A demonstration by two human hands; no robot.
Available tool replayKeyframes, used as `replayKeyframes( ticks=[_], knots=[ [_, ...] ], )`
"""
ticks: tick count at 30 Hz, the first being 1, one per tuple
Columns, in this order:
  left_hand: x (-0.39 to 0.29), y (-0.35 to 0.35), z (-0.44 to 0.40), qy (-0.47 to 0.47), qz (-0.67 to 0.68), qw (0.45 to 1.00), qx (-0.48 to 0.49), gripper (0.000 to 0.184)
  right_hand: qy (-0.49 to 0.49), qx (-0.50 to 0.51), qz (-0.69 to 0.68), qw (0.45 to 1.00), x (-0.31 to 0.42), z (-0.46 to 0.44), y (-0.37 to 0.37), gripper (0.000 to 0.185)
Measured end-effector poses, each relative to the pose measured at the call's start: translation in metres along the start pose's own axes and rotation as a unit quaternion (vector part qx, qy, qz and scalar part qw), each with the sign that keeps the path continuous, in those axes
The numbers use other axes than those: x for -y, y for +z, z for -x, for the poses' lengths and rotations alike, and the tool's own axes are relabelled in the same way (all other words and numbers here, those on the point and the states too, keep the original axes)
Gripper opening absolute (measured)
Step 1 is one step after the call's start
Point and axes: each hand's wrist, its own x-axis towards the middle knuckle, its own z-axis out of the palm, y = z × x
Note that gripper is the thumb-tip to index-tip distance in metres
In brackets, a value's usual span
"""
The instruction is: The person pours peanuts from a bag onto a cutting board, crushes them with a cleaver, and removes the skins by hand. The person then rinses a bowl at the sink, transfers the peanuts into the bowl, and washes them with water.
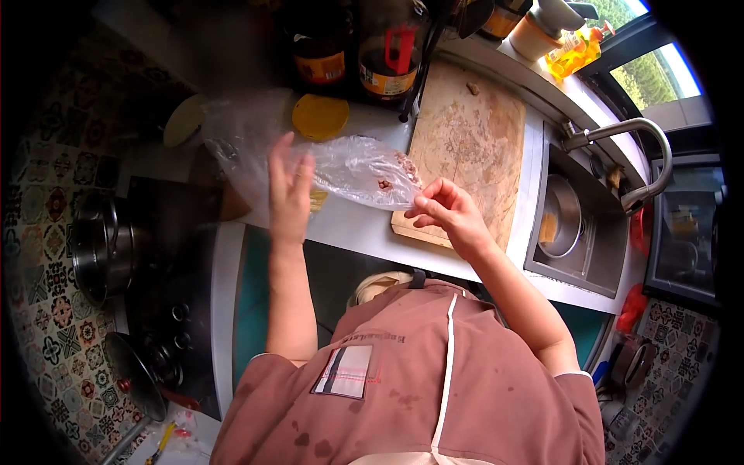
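A clear plastic bag (349,167) stretches between my two hands above the counter. Small reddish-brown pieces (384,185) show inside its right end. My right hand (453,215) pinches that end between thumb and fingers, over the left edge of the wooden cutting board (465,147). At the bag's wider left part is my left hand (291,194), its fingers stretched upward and slightly apart, against or just in front of the plastic. Whether it grips any plastic is hard to see. Behind the bag lies a round yellow lid (320,116).
To the right, a sink (593,260) with a curved faucet (659,132) holds a metal bowl (559,217). Dark jars (318,58) stand at the back. On the left are a stove (174,271) and a steel pot (101,248). A small brown piece (473,88) lies on the board.
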Motion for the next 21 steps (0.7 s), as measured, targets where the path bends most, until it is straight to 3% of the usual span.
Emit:
replayKeyframes(
  ticks=[3,4,5,6,8,10,11,14,17,20,21],
  knots=[
    [0.019,0.015,0.028,0.056,-0.068,0.994,0.062,0.065,-0.01,-0.021,0.115,0.993,0.004,0.008,-0.002,0.013],
    [0.02,0.017,0.03,0.011,-0.012,0.999,0.051,0.063,-0.017,-0.036,0.164,0.986,0.008,0.011,0.0,0.013],
    [0.022,0.019,0.03,-0.034,0.044,0.998,0.038,0.061,-0.169,-0.107,0.304,0.931,0.011,0.013,0.01,0.014],
    [0.023,0.022,0.028,-0.077,0.101,0.992,0.024,0.059,-0.325,-0.105,0.359,0.869,0.019,0.011,0.018,0.017],
    [0.006,0.031,0.021,-0.006,0.048,0.999,0.024,0.056,-0.488,-0.023,0.457,0.743,0.043,0.007,0.043,0.021],
    [-0.009,0.032,0.012,0.036,-0.008,0.997,0.061,0.055,-0.454,0.084,0.519,0.719,0.046,-0.007,0.063,0.023],
    [-0.018,0.035,0.01,0.061,-0.04,0.996,0.049,0.052,-0.354,0.096,0.557,0.745,0.03,-0.021,0.061,0.025],
    [-0.021,0.026,-0.003,0.151,-0.139,0.978,0.028,0.048,-0.219,-0.037,0.818,0.531,-0.037,-0.074,0.027,0.026],
    [-0.017,0.028,0.001,0.123,-0.147,0.98,0.046,0.045,-0.091,0.055,0.807,0.581,-0.004,-0.084,0.045,0.021],
    [-0.01,0.036,0.01,0.154,-0.13,0.978,0.061,0.045,-0.2,0.197,0.79,0.544,-0.018,-0.109,0.053,0.019],
    [-0.01,0.037,0.013,0.133,-0.122,0.981,0.065,0.046,-0.211,0.196,0.795,0.533,-0.027,-0.117,0.05,0.024]
  ],
)
